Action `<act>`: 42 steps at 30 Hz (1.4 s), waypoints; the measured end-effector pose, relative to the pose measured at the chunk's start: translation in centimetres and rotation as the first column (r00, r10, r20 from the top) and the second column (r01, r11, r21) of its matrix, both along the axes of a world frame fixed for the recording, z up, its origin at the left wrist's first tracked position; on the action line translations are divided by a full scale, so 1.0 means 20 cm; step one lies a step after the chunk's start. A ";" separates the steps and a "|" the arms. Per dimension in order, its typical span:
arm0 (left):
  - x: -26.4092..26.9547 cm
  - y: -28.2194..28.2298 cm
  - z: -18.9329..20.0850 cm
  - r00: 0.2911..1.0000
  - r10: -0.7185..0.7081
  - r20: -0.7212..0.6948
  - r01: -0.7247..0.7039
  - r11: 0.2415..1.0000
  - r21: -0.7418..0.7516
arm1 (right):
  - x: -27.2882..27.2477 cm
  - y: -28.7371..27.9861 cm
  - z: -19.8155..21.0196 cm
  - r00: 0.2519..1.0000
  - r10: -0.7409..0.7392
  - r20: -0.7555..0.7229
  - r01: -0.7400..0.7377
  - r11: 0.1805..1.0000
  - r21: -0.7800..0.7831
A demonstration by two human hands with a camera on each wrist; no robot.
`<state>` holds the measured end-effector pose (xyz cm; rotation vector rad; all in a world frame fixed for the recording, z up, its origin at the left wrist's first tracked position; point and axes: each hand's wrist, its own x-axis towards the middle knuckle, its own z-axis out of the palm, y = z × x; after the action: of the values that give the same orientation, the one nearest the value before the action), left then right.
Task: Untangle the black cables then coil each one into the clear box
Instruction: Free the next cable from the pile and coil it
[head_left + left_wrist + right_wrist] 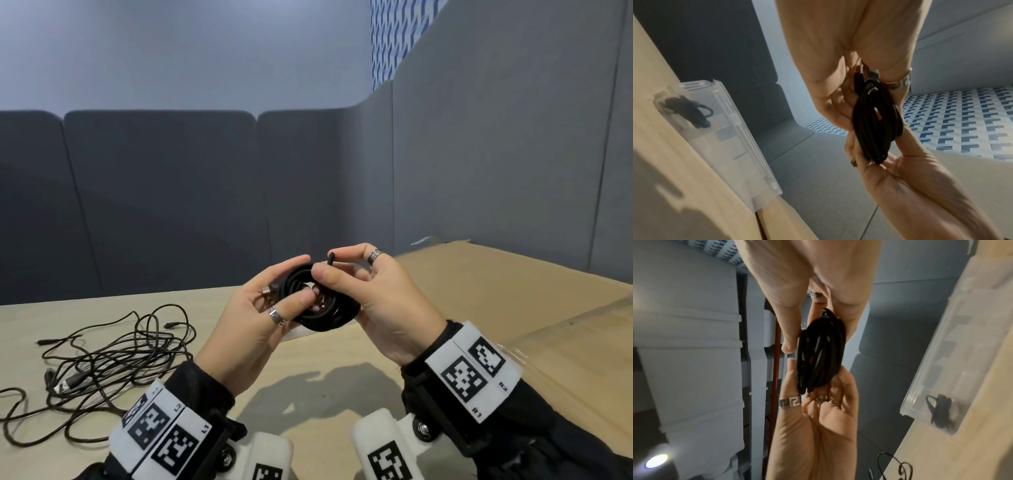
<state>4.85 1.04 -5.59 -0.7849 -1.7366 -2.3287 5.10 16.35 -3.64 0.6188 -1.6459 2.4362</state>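
One black cable is wound into a tight round coil (322, 305), held up above the counter (191, 329) near the middle of the head view. The left hand (253, 329) grips the coil's left side, its fingers (291, 270) curled over the top and the thumb tucked into the middle of the ring. The right hand (380, 301) holds the right side, and its thumb and forefinger pinch the short cable end (331, 257) that sticks up above the coil. Judging by this, the winding of this cable is nearly finished and only the end is left to tuck in.

The clear box (731, 141) lies on the counter at the left of the left-wrist view. One dark coiled cable (692, 113) already lies inside it, in the end nearest the upper left. So one cable looks stowed, a second is about ready, and more remain: a loose tangle of thin black cables (102, 363) sprawls on the counter at the lower left of the head view, with a metal-tipped plug (66, 385) among the loops.

The coil is made of smooth, round, rubbery cord, several turns thick. The loose cables are thinner and wiry, and hold springy open loops. The box is cloudy, hard plastic with ribbed edges. The counter is pale with a matt surface, and a flat brown sheet of cardboard (513, 294) covers its right part.
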 end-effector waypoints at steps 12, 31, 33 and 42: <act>0.02 0.00 0.00 1.000 -0.015 -0.027 0.017 0.997 0.069 | 0.01 0.00 0.00 0.934 -0.269 -0.237 0.340 0.873 0.350; 0.03 -0.09 0.06 0.807 0.494 -0.324 -0.584 0.584 -0.563 | -0.04 -0.04 -0.06 0.969 -0.139 -0.206 0.236 0.772 0.590; 0.04 -0.10 0.07 0.734 0.500 -0.459 -0.667 0.406 -0.625 | -0.04 -0.05 -0.06 0.968 -0.150 -0.199 0.239 0.785 0.572; 0.08 -0.05 0.11 0.881 0.255 -0.400 -0.473 0.440 -0.763 | 0.00 -0.07 -0.04 0.958 -0.137 -0.253 0.260 0.790 0.555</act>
<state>6.49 -0.06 -3.40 -0.6097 -2.5845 -0.9350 5.12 15.04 -4.48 0.6859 -2.2422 1.6330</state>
